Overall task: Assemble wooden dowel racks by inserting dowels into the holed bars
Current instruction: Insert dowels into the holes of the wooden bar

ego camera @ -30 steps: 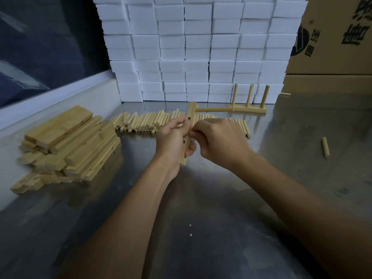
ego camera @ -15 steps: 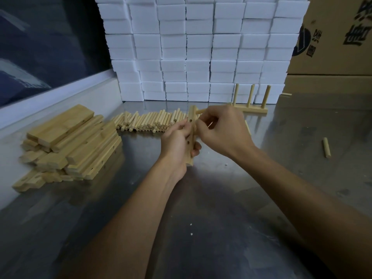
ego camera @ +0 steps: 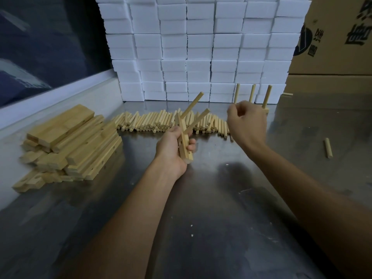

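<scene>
over the middle of the steel table my left hand grips a holed bar, fingers curled round its lower half, the bar standing nearly upright with its bottom end just above the surface. two dowels sit in it: the upper dowel and the lower dowel both angle up and to the right, away from me. below my fingers i can see a free hole in the bar's face. my right hand hangs off to the right, apart from the bar, fingers loosely curled; i think it holds nothing, though the motion blur makes that hard to be sure of. just behind the bar lies the row of loose dowels, side by side. behind my right hand stands a finished rack with three upright dowels, its base mostly hidden. far left is a pile of holed bars. one stray dowel lies alone at right. stacked white blocks line the back, a cardboard box beside them.
</scene>
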